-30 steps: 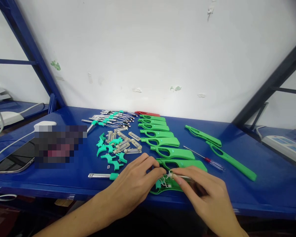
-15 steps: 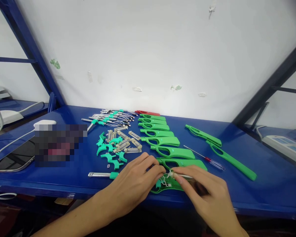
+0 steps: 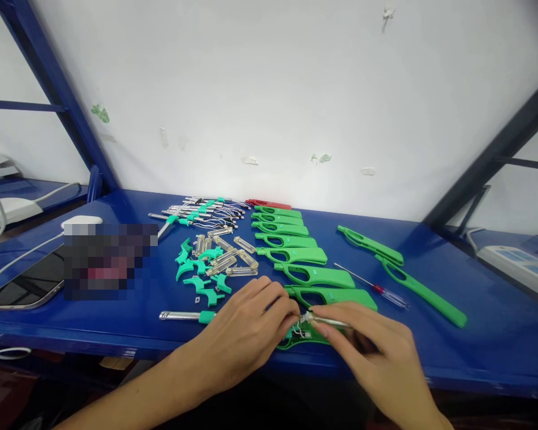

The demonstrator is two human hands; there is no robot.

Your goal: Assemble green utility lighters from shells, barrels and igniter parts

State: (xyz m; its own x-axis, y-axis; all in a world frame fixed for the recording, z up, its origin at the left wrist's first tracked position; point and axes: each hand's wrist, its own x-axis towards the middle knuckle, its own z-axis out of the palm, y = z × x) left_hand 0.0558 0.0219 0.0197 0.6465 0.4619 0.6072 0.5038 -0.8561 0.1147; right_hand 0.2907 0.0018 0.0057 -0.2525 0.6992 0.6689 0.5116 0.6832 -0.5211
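Note:
Between the thumb and fingers of my right hand (image 3: 374, 349) is a clear fuel tank (image 3: 330, 322), its fitted end pointing left. My left hand (image 3: 251, 325) is closed in a pinch at that end, by thin white wires (image 3: 298, 328); what its fingertips grip is hidden. Below both hands lies an open green lighter shell half (image 3: 316, 344), with wires and a small dark part inside, largely covered by my fingers. A metal lighter tube (image 3: 182, 316) with a teal collar (image 3: 207, 317) sticks out leftward from under my left hand.
Green lighter shells (image 3: 314, 276) and a red one (image 3: 269, 204) form a column behind my hands. Leftward lie teal triggers (image 3: 210, 297), clear fuel tanks (image 3: 242, 272) and wired metal tubes (image 3: 201, 212). A screwdriver (image 3: 390, 296) and two shell halves (image 3: 424, 291) lie right; a phone (image 3: 31, 278) lies left.
The fuel tank's end has shifted slightly left, closer to my left fingertips. Both hands otherwise keep nearly the same position.

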